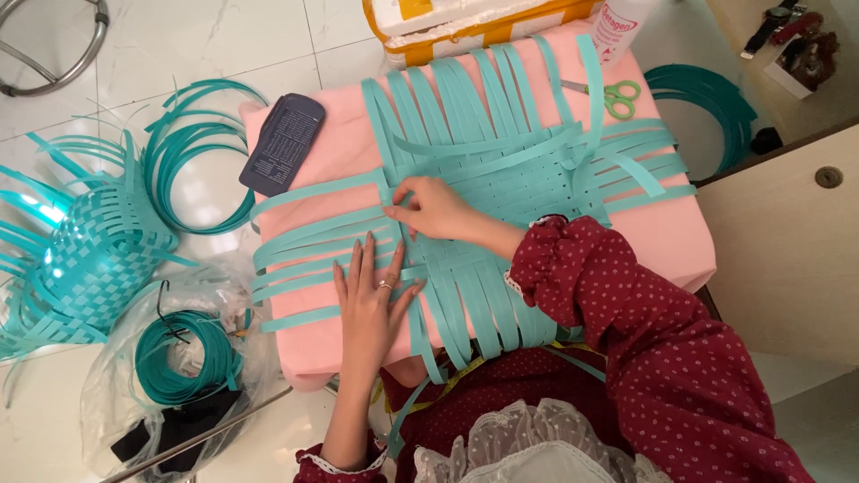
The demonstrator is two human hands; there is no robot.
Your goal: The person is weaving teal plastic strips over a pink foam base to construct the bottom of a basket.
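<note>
Left hand (371, 291) is pressing flat, fingers spread, on the strips (304, 268) while right hand (434, 207) is pinching one strip snug into the weave (501, 170).

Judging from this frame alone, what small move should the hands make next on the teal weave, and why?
Probably slide the pinched strip snug against the woven mat. The right hand pinches a teal strip at the mat's left edge, while the left hand lies flat on the loose strips, which still fan apart there.
</note>
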